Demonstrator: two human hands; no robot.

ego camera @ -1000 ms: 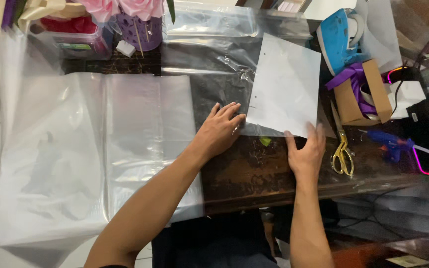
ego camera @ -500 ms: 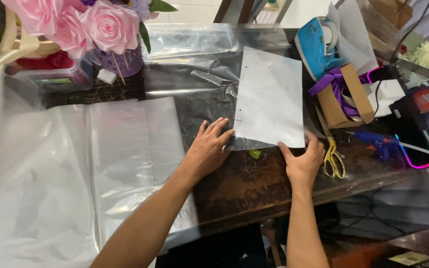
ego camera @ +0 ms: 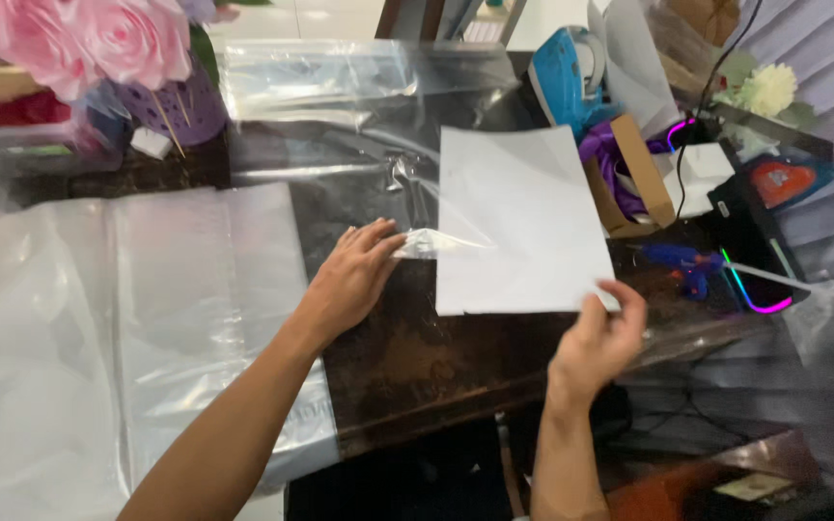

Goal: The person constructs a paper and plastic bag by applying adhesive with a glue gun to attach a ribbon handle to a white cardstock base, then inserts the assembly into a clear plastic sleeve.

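1. R hand (ego camera: 602, 338) pinches the lower right corner of the white paper sheet (ego camera: 518, 222), thumb and fingers closed on its edge; that corner is lifted a bit off the desk (ego camera: 417, 357).
2. L hand (ego camera: 354, 275) lies flat, fingers spread, tips pressing the clear plastic film (ego camera: 359, 154) just beside the sheet's left edge; not gripping, just holding it down.
3. Sheet sits mid-desk, w/ its top edge near the blue iron (ego camera: 567, 77).
4. Right of the sheet: open cardboard box (ego camera: 634, 174) w/ purple ribbon, touching or nearly touching the sheet's right edge; blue glue gun (ego camera: 678, 260) just beyond R hand.
5. Bare dark desk between the hands and along the front edge = free room.
6. Left edge: white plastic sheets (ego camera: 98, 318) hang over. Far left corner: pink paper roses (ego camera: 98, 39).
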